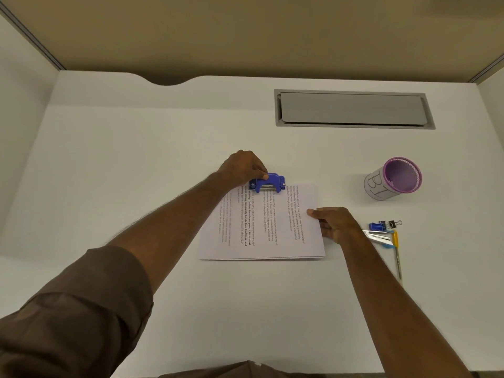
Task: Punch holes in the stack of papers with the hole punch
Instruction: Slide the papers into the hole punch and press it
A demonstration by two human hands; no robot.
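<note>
A stack of printed papers lies flat in the middle of the white desk, text running sideways. A blue hole punch sits at the stack's far edge, its mouth over the paper. My left hand grips the punch from the left, thumb on its top. My right hand pinches the stack's right edge, thumb on top of the sheets and fingers under them.
A purple mesh pen cup with a paper label stands at the right. Beside my right wrist lie binder clips, a small blue item and a yellow-capped pen. A grey cable hatch is set into the desk's far side.
</note>
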